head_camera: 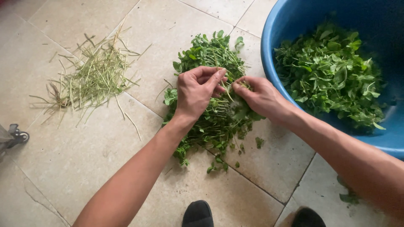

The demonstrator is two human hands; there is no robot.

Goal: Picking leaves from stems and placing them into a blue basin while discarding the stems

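A heap of leafy green herb sprigs [210, 54] lies on the beige tiled floor [84, 159] in front of me. My left hand [195, 90] hovers over the heap and pinches a thin green stem between thumb and fingers. My right hand [261, 97] is just to its right, fingers closed on leaves of the same sprig. The two hands nearly touch above the middle of the pile.
A large blue tub [269, 50] at the upper right holds picked green leaves [328, 71]. A scatter of bare stripped stems [92, 75] lies on the tiles to the left. Two dark shoe tips [198, 213] show at the bottom edge. A small wheel [17, 136] sits at far left.
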